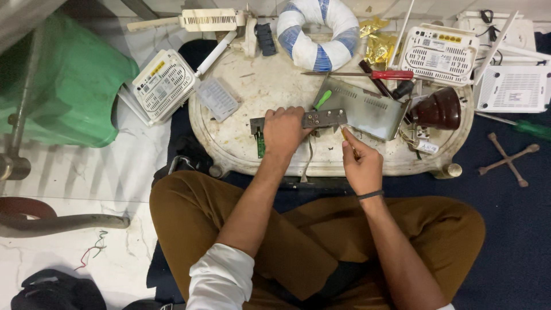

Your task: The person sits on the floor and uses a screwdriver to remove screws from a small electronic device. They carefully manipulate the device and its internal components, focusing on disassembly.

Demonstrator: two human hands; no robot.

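Note:
My left hand (284, 131) presses down on a narrow grey metal panel with ports (325, 119), attached to a green circuit board (260, 144), on a low white oval table (252, 92). My right hand (361, 163) grips a small screwdriver with an amber handle (348, 139), its tip pointing at the right end of the panel. A grey metal cover plate with vent slots (367, 109) lies just behind the panel. A green-handled tool (322, 99) rests beside it.
White routers (163, 85) (439, 53) (512, 89) sit around the table. A red-handled screwdriver (390, 74), a blue-and-white ring (318, 34), a brown dome-shaped object (439, 109), a cross wrench (508, 158) on the blue mat and a green plastic bin (69, 86) are nearby.

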